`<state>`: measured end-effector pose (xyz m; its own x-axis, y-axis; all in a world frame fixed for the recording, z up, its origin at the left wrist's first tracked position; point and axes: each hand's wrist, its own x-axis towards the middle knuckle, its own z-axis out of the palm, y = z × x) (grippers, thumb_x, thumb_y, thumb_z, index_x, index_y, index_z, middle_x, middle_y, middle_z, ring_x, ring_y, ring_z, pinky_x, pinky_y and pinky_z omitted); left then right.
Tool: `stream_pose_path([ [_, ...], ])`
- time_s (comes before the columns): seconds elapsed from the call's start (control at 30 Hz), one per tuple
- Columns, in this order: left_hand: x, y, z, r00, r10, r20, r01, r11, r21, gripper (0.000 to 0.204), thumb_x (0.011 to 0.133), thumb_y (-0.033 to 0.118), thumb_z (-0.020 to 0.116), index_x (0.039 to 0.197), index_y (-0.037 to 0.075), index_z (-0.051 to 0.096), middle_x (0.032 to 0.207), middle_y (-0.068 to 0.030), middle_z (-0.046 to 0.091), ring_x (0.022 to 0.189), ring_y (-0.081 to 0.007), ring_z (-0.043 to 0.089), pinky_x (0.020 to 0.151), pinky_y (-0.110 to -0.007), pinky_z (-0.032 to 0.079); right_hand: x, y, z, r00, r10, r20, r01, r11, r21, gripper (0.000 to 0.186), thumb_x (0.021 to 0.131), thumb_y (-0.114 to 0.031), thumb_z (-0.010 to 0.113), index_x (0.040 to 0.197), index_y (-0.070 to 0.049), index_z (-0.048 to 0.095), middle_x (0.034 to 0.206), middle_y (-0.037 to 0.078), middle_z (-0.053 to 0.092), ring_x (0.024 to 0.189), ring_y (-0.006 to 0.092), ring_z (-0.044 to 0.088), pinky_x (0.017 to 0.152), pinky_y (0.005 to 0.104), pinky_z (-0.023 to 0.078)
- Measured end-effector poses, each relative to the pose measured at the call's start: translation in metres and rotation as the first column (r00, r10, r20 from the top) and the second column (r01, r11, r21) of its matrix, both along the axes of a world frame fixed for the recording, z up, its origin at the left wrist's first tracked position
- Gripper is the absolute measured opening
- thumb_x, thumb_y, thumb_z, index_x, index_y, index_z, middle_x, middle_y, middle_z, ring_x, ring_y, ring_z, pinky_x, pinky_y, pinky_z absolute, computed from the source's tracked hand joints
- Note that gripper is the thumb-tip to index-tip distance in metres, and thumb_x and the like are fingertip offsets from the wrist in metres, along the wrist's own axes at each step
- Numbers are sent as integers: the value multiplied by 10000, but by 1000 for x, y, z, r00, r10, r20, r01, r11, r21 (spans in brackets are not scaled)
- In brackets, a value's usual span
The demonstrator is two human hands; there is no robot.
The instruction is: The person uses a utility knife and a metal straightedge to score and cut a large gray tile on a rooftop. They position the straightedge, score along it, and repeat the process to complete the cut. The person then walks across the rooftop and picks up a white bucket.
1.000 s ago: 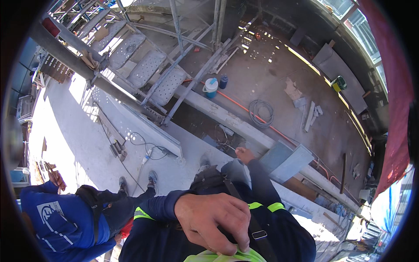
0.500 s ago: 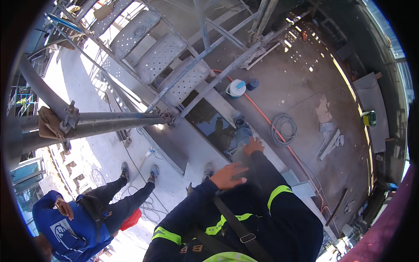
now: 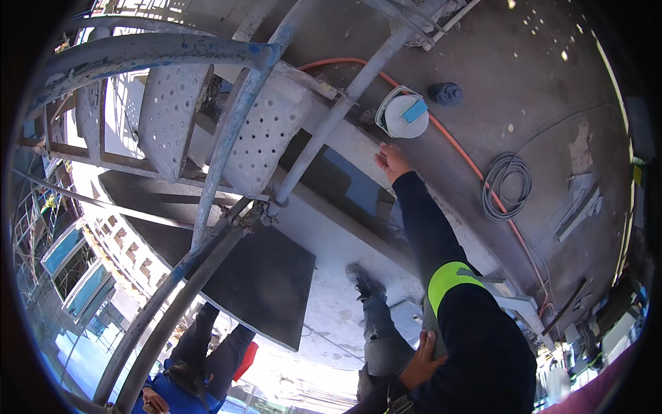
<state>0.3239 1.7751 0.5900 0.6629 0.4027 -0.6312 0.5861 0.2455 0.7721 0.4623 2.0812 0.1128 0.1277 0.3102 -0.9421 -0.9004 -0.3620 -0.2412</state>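
Observation:
My right hand [image 3: 393, 163] reaches forward on an outstretched arm, above the pale ledge [image 3: 354, 153] and just short of a white bucket [image 3: 403, 116] with a light-blue patch on its lid. Its fingers are bent and slightly apart, with nothing visible in them. Beside the ledge lies a dark rectangular recess [image 3: 312, 171] with a bluish patch in it. Low in the view, my left hand [image 3: 419, 363] lies with fingers stretched out against a grey surface beside my leg [image 3: 381, 334]; I cannot make out what that surface is. A grey scaffold tube [image 3: 336, 119] slants past on the left of my right hand.
Perforated metal steps [image 3: 265, 127] and blue-stained tubes [image 3: 238, 124] fill the upper left. A dark panel [image 3: 265, 283] partly hides a co-worker in blue [image 3: 181, 395]. An orange hose [image 3: 455, 145], a dark blue container [image 3: 445, 94] and a coiled grey cable [image 3: 507, 186] lie on the right.
The view has shifted closer to the steps and tubes. My right arm has stretched forward toward the bucket. My left hand has dropped back beside my leg. The dark panel covers more of the view.

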Motion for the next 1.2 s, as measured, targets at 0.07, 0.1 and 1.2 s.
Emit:
stream_pose_path([
  [0.07,5,1,1,998,51,-43,-52,998,-26,723,873,388,808,1516,243,511,1661,-403,-26,1477,-713,62,1215,-653,274,-6,9,-36,959,-268,-88,272,961,39,307,975,-122,725,1257,-80,610,989,67,630,934,240,663,779,343,583],
  [0.1,3,8,2,993,85,-77,-88,996,-32,725,871,382,810,1516,245,511,1661,-402,-24,1477,-713,65,1215,-653,276,-10,19,-46,946,-298,-125,307,950,59,268,977,-108,725,1217,-87,609,1012,53,629,919,228,660,786,350,591],
  [1.2,-48,126,46,858,476,-193,-514,801,-307,870,1025,530,630,1614,12,255,1365,-138,536,1192,-255,613,976,-424,531,103,-251,467,910,278,308,-349,915,203,387,903,-73,605,1285,-19,578,1071,84,693,904,206,740,795,376,630],
])
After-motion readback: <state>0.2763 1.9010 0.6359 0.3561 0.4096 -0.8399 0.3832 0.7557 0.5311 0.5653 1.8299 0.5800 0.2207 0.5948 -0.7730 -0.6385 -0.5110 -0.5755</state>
